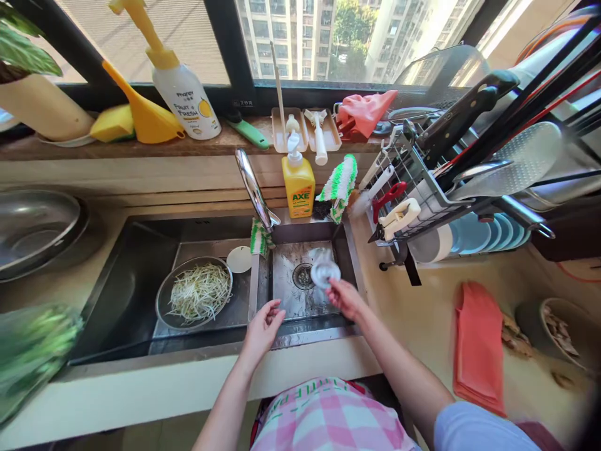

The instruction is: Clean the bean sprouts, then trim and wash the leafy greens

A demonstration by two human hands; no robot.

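Note:
My right hand [346,299] grips the edge of a small round whitish disc [325,272] between thumb and fingers. Motion blurs the disc, so its exact kind does not show. It is above the small right-hand sink basin [286,307], just right of the drain [303,276]. My left hand [265,321] is over the front of the divider between the basins, fingers loosely bent and apart, holding nothing. In the large left basin, a metal bowl [161,300] contains bean sprouts [200,291]. Behind the bowl lies a white round piece [239,259].
The faucet [253,188] rises behind the divider, where a green-and-white cloth [259,239] hangs. Yellow dish soap [299,188] stands behind the right basin. To the right are a utensil rack [422,181] with knives and folded red gloves [479,344]. Bagged greens [35,351] lie left.

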